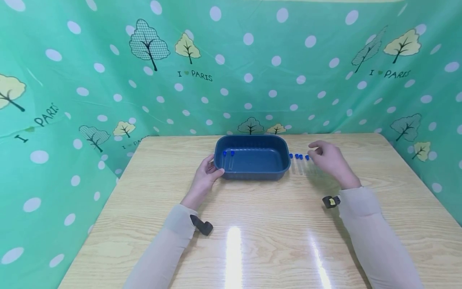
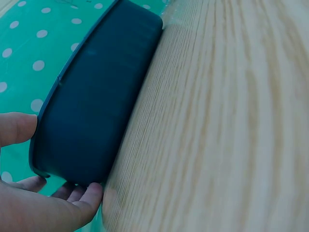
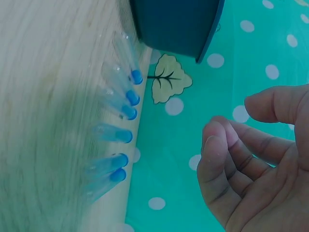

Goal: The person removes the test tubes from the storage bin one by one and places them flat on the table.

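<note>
A dark blue plastic basin (image 1: pixel 258 161) sits on the wooden table, with two clear tubes with blue caps (image 1: pixel 232 153) inside at its left end. My left hand (image 1: pixel 205 176) holds the basin's left end; in the left wrist view the thumb (image 2: pixel 18 128) is at the rim and the fingers reach round the wall. Several more blue-capped tubes (image 3: pixel 118 135) lie in a row to the right of the basin. Over that row hovers my right hand (image 1: pixel 329 161), its fingers loosely bent, thumb apart from them, with nothing between.
A green dotted curtain (image 1: pixel 231 96) printed with trees hangs behind and beside the table (image 1: pixel 267 224). Small dark cameras (image 1: pixel 204 228) are strapped to both sleeves. Bright light reflections lie on the near tabletop.
</note>
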`<state>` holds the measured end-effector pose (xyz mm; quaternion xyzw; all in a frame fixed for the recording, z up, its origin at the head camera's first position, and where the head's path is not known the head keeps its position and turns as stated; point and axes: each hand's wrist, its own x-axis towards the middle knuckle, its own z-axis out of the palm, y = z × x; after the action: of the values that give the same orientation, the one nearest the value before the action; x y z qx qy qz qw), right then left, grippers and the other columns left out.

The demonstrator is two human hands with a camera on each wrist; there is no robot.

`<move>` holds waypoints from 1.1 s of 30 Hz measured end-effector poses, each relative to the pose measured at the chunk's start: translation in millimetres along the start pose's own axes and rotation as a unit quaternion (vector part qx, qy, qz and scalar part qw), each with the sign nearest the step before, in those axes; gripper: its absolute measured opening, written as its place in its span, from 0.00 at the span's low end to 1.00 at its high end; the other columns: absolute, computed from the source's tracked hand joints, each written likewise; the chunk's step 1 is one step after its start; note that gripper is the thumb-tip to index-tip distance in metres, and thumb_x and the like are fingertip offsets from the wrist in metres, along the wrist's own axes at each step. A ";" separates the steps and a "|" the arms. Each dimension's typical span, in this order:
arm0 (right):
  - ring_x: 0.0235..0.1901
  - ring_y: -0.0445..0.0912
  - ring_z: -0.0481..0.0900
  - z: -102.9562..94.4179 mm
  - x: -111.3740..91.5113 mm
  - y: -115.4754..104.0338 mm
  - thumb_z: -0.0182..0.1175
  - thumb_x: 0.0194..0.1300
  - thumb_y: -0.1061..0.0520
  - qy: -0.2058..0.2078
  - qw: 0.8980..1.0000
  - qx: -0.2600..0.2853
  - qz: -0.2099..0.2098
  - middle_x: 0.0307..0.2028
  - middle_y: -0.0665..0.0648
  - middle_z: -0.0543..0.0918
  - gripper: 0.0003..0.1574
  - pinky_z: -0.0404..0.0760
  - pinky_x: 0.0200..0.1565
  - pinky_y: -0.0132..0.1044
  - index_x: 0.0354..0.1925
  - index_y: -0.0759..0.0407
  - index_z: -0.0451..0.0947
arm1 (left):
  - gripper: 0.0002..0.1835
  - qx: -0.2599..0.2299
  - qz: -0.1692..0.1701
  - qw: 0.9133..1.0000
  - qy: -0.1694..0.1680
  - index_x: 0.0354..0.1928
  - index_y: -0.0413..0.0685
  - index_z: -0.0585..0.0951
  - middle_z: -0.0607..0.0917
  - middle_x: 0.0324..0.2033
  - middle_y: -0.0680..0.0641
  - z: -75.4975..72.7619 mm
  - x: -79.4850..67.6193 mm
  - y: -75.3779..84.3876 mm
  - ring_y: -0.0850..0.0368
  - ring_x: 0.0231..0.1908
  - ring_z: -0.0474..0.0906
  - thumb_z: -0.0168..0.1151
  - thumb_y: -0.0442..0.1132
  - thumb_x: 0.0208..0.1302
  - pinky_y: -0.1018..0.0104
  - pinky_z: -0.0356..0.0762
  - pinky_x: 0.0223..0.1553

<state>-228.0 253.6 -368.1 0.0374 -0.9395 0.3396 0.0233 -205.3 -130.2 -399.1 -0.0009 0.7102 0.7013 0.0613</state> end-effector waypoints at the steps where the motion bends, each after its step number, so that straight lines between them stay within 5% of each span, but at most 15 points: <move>1: 0.29 0.51 0.75 1.0 -0.1 -1.3 0.47 0.70 0.52 0.001 1.000 -0.002 -0.002 0.38 0.63 0.80 0.27 0.76 0.27 0.40 0.61 0.66 0.68 | 0.39 -0.001 0.000 1.000 0.000 0.72 0.40 0.55 0.62 0.66 0.31 0.1 -0.4 0.4 0.38 0.66 0.60 0.60 0.27 0.62 0.53 0.67 0.63; 6: 0.30 0.51 0.75 4.9 -1.4 -8.6 0.48 0.71 0.51 0.002 1.000 -0.009 -0.017 0.38 0.63 0.80 0.27 0.76 0.29 0.40 0.60 0.66 0.70 | 0.38 0.000 -0.002 1.000 -0.001 0.72 0.40 0.55 0.62 0.66 0.31 -1.2 0.1 0.0 0.39 0.66 0.60 0.60 0.27 0.62 0.54 0.68 0.63; 16: 0.29 0.50 0.76 12.3 -3.8 -18.9 0.50 0.70 0.51 -0.016 0.999 0.005 -0.033 0.36 0.64 0.81 0.26 0.77 0.27 0.39 0.59 0.67 0.70 | 0.39 -0.004 -0.004 1.000 0.011 0.72 0.50 0.59 0.64 0.67 0.36 -6.5 16.8 -25.4 0.44 0.66 0.62 0.63 0.30 0.61 0.55 0.68 0.63; 33: 0.29 0.49 0.76 33.6 -7.6 -44.4 0.52 0.70 0.52 -0.018 0.997 0.027 -0.075 0.33 0.60 0.82 0.23 0.76 0.28 0.39 0.55 0.65 0.74 | 0.38 -0.011 0.015 1.000 0.017 0.71 0.48 0.60 0.66 0.65 0.35 -3.5 17.4 -27.1 0.43 0.65 0.64 0.63 0.29 0.60 0.55 0.69 0.62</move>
<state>-217.2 198.5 -366.2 0.1142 -0.9249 0.3614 0.0310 -220.5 -132.6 -427.6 -0.0024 0.7033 0.7098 0.0384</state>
